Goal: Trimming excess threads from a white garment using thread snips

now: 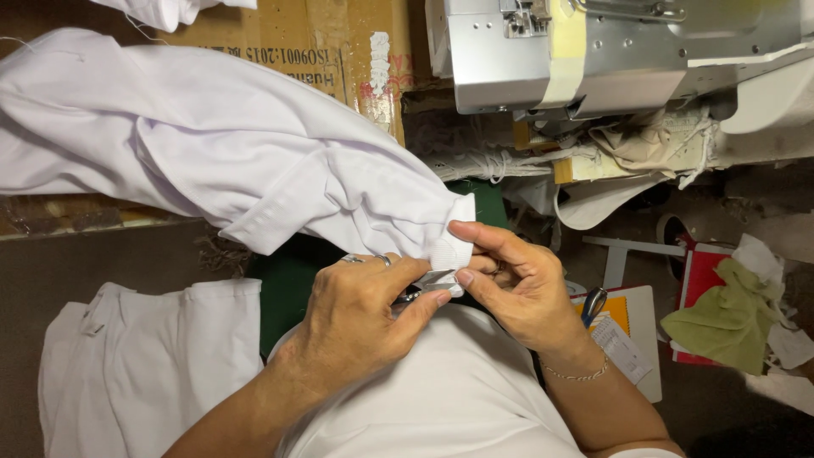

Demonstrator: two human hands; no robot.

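**Operator:** While the left hand is clenched around the small metal thread snips, where should the blade tips sit?

**Technician:** Judging from this view, at the corner of the white woven cotton garment, just below the ribbed white edge piece. The right hand is pinching that edge between thumb and forefinger, touching the snips' tips. Keep the pinch taut so that any loose thread stands clear of the cloth.

**Operator:** How is the garment placed?

**Technician:** Its bulk is draped up and to the left of the snips, over the brown cardboard box; only the corner reaches the hands. A second folded white cloth piece lies below and to the left of the snips, apart from them.

**Operator:** What are the risks?

**Technician:** Nicking the weave is the likely fault. Advise short cuts, with the blades parallel to the edge and the fingertips behind the tips, never in front.

**Operator:** Anything nearby to avoid?

**Technician:** The grey metal sewing machine stands above and to the right of the snips, well apart. The crumpled olive-green rag lies to the far right, clear of the work.
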